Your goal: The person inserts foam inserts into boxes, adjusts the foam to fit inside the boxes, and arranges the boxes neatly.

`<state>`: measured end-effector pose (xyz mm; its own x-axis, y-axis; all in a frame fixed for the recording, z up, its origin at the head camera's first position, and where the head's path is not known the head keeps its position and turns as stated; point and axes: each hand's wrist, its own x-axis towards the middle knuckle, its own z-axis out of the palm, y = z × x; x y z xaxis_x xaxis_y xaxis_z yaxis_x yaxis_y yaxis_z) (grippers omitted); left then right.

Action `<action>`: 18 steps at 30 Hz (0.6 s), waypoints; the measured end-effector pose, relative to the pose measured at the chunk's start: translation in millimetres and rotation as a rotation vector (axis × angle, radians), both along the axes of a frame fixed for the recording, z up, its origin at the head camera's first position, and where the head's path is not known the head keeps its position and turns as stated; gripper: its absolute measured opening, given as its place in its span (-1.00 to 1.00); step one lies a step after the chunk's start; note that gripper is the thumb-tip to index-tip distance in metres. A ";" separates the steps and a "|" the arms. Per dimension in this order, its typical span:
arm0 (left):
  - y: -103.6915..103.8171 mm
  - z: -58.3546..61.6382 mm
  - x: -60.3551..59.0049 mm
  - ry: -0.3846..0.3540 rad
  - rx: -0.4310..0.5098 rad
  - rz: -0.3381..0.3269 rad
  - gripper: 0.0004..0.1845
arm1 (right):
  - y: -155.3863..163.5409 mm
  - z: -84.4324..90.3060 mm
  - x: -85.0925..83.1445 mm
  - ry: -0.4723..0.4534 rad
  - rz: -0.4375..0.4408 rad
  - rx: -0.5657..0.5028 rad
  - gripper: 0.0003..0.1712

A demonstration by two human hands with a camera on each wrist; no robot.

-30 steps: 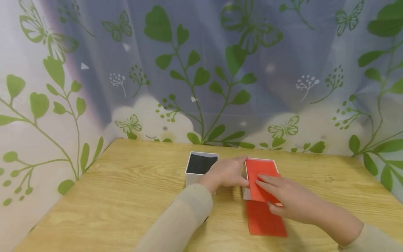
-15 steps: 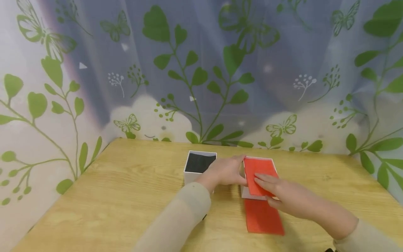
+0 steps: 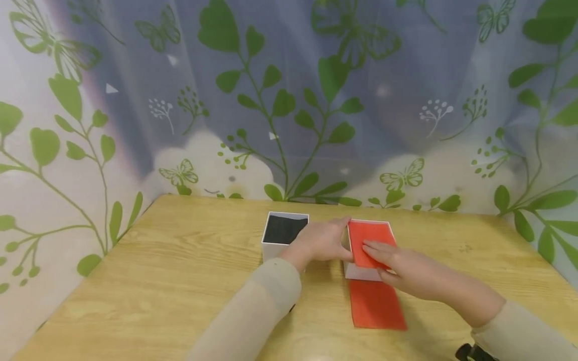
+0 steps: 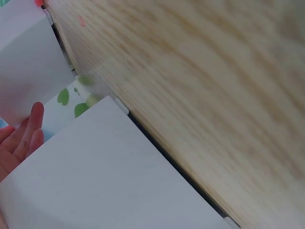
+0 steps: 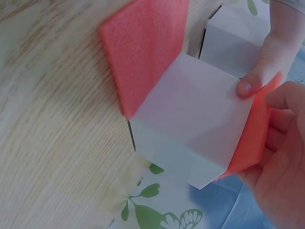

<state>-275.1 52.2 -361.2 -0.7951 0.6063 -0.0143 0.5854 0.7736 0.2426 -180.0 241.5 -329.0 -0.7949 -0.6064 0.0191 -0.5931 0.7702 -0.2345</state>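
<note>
In the head view two white boxes stand apart on the table. The right white box [image 3: 361, 272] has a red felt-like sheet [image 3: 368, 233] over its open top. My left hand [image 3: 319, 239] holds this box by its left side, thumb at the front corner and fingers toward the back corner. My right hand [image 3: 399, 263] lies over the sheet, straight fingers pressing on it. The right wrist view shows the sheet [image 5: 257, 126] slanting up out of the rim beside the right fingers. A second red sheet [image 3: 377, 306] lies flat before the box.
The left white box [image 3: 274, 250] has a black sheet [image 3: 283, 229] in its top, partly hidden by the left hand. A patterned curtain [image 3: 289, 100] hangs behind the wooden table [image 3: 189, 260]. Something black [image 3: 474, 352] shows beneath the right sleeve.
The red sheet's near edge has drawn back from beyond the box's front rim, uncovering more of the front wall. The right hand has shifted slightly away from me; the left hand stays at the box.
</note>
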 end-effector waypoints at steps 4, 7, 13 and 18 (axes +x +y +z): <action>0.3 0.7 -2.2 0.004 0.005 -0.012 -0.02 | 1.1 0.7 -4.8 0.006 -0.001 -0.003 -0.40; -0.7 1.3 -3.0 0.000 0.007 -0.004 -0.02 | 0.6 0.1 -8.9 0.005 0.005 -0.002 -0.41; -2.0 2.4 -2.3 0.009 0.022 0.000 0.02 | 0.9 -1.0 -11.1 -0.013 0.019 -0.011 -0.41; -0.9 0.8 -1.7 0.009 0.023 0.000 0.05 | 3.9 -3.0 -7.2 -0.016 0.020 -0.015 -0.42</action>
<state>-276.8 51.3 -360.4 -0.7953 0.6062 0.0065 0.5874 0.7679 0.2553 -187.2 245.3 -332.0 -0.7830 -0.6218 0.0161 -0.6044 0.7545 -0.2558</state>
